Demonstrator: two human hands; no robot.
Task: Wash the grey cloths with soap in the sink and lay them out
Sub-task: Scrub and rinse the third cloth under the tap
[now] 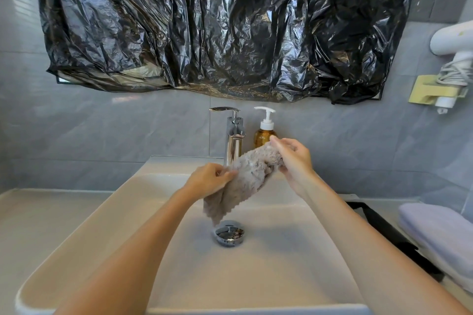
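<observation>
While no water is seen running from the tap (234, 135), the washing seems to be in the middle: the sink (76, 238) below the tap holds no other cloth and none is laid out in view, so rinsing and laying out are probably left. One grey cloth (245, 176) hangs in front of the tap, stretched between both hands. The left hand (210, 179) pinches its lower end, left of the tap; the right hand (294, 158) grips its upper end, right of the tap

The left forearm (143, 245), lower left, and right forearm (358, 238), lower right, are bare along their whole visible length, as are the left grip (208, 179) and right grip (294, 158) at mid-frame.
</observation>
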